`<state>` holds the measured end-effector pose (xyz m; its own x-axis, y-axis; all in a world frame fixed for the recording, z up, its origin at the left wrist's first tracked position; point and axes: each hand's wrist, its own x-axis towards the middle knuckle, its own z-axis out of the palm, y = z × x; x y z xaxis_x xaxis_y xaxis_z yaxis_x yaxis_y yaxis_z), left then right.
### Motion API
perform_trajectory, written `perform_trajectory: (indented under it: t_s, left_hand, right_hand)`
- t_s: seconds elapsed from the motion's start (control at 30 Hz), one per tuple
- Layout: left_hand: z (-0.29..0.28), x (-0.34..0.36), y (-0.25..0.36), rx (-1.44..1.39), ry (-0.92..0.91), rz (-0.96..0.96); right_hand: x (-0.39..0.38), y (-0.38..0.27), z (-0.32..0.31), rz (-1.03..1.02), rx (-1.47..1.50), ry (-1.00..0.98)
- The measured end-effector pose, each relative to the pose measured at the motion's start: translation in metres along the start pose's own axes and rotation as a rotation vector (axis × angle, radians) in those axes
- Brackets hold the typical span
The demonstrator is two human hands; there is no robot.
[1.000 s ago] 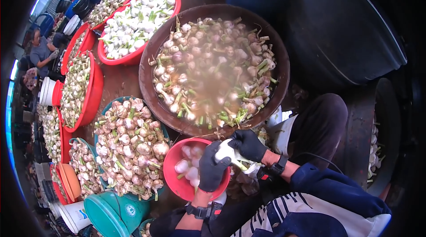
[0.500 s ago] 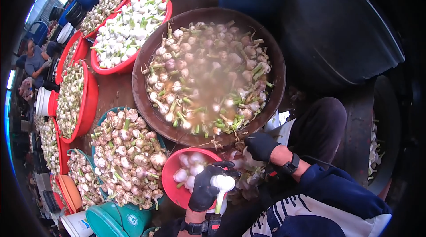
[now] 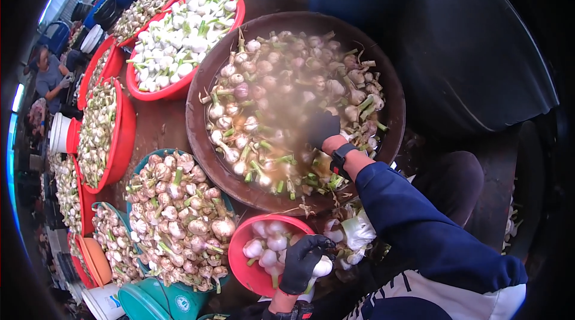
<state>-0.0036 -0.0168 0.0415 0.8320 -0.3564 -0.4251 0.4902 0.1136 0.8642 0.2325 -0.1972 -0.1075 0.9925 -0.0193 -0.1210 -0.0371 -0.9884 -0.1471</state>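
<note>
My left hand (image 3: pixel 301 265), in a black glove, is closed round a white garlic bulb (image 3: pixel 322 267) with its green stem hanging down. It hovers at the right side of a small red bowl (image 3: pixel 234 249) holding several pinkish-white bulbs. My right hand (image 3: pixel 324 129), gloved in black too, reaches into the wide brown tub (image 3: pixel 199 117) of murky water and floating garlic (image 3: pixel 238 122). Its fingers are lost in the water and blur. Beneath my right forearm lies a pile of loose garlic skins (image 3: pixel 358 231).
Left of the tub stands a teal basin heaped with soiled garlic (image 3: pixel 173 218). Beyond it are a red basin of clean white garlic (image 3: pixel 176 41) and another red basin (image 3: pixel 123 140). A big dark container (image 3: pixel 473 50) stands at right. A seated person (image 3: pixel 51 80) works far left.
My right hand has moved from the tub's near rim forward into the water. My left hand has shifted slightly right and down, still holding the garlic bulb. The view has shifted a little.
</note>
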Motion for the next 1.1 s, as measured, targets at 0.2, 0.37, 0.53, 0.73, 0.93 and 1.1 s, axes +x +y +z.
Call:
perform_trajectory:
  t_s: [0.2, 0.37, 0.53, 0.73, 0.93, 1.1]
  left_hand:
    - [-0.007, 0.009, -0.009, -0.017, 0.116, 0.002]
    - [-0.011, 0.013, 0.001, -0.624, 0.219, -0.191]
    - [-0.02, 0.026, -0.023, -0.411, 0.151, -0.054]
    - [-0.016, 0.018, -0.007, -0.124, 0.374, 0.178]
    - [-0.007, 0.017, -0.016, 0.095, 0.486, 0.29]
    - [-0.007, 0.012, -0.028, 0.252, 0.561, 0.289]
  right_hand:
    - [-0.017, 0.024, 0.009, -0.071, 0.064, -0.112]
    - [-0.081, 0.027, -0.059, -0.314, 0.658, -0.405]
    - [-0.139, 0.002, -0.075, -0.614, 0.917, -0.516]
    - [-0.182, -0.025, -0.105, -0.459, 0.841, 0.124]
    - [-0.214, -0.05, -0.117, -0.375, 0.847, 0.268]
    - [-0.22, -0.053, -0.115, -0.403, 0.753, 0.344]
